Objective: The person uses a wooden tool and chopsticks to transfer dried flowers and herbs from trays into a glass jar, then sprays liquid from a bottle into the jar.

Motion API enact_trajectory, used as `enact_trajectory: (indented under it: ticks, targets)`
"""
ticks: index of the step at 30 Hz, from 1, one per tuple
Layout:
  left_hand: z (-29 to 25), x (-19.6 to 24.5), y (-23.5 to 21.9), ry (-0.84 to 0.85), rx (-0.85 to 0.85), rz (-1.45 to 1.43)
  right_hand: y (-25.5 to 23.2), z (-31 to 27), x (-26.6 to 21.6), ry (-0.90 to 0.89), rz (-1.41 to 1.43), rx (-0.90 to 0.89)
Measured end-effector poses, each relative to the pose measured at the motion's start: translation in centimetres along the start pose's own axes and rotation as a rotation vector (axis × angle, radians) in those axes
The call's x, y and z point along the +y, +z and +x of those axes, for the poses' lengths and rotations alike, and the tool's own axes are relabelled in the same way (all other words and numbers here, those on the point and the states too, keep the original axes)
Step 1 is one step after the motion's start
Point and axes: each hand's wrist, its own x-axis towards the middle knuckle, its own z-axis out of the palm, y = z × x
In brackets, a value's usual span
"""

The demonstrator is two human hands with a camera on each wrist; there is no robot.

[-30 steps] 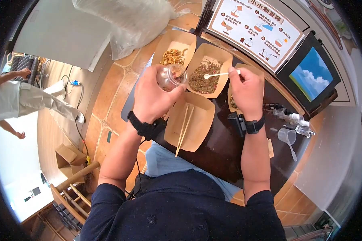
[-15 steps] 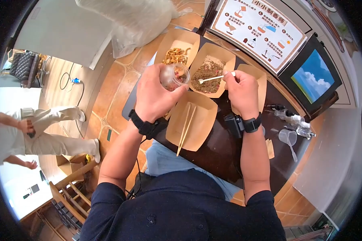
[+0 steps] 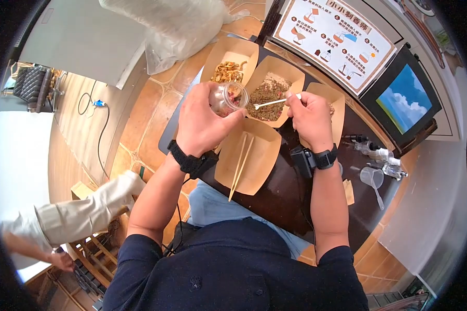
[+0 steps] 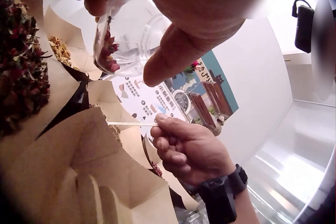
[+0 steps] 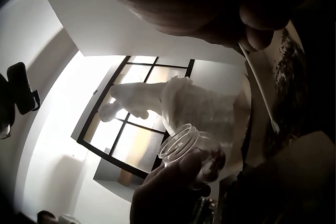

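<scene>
My left hand [image 3: 202, 119] grips a clear jar [image 3: 227, 99] round its side, tilted with its open mouth towards the right. Dried red petals [image 4: 108, 53] lie inside it, seen in the left wrist view. Between thumb and fingers, my right hand [image 3: 314, 118] pinches a small white spoon [image 3: 277, 102] by its handle end. The spoon's bowl is over a paper box [image 3: 297, 75] of crumbled brown-green dried herbs, a short way right of the jar. Just below the hands stands another paper box [image 3: 267, 155], with a pair of wooden chopsticks [image 3: 238, 168] leaning in it.
A paper box [image 3: 248, 47] of yellowish dried strips stands behind the jar. One more box [image 3: 337, 98] is partly behind my right hand. Small bottles [image 3: 381, 154] and a measuring cup [image 3: 371, 177] are at the right of the dark table [image 3: 296, 192]. Another person's legs [image 3: 88, 207] show at left.
The spoon has moved left and down over the herb box, its bowl now near the jar. My left hand and the jar have shifted slightly right. The other person has walked nearer at left.
</scene>
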Motion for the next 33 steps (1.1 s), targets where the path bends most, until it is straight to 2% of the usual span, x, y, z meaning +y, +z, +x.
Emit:
enact_trajectory:
  ticks: [9, 20, 26, 30, 33]
  targets:
    - [0.2, 0.3, 0.0, -0.031, -0.02, -0.08, 0.2, 0.0, 0.2, -0.004, -0.01, -0.026]
    - [0.1, 0.6, -0.1, -0.044, -0.031, -0.063, -1.7, -0.2, -2.0, 0.118, 0.113, -0.004]
    - [0.1, 0.5, -0.1, -0.028, -0.049, -0.048, -2.9, -0.4, -2.7, 0.103, 0.241, 0.0]
    - [0.1, 0.4, 0.1, -0.013, -0.045, -0.049, -3.4, -1.0, -3.9, 0.107, 0.228, 0.05]
    - [0.1, 0.6, 0.1, -0.013, -0.062, -0.06, -3.5, -1.4, -4.2, 0.043, 0.286, 0.071]
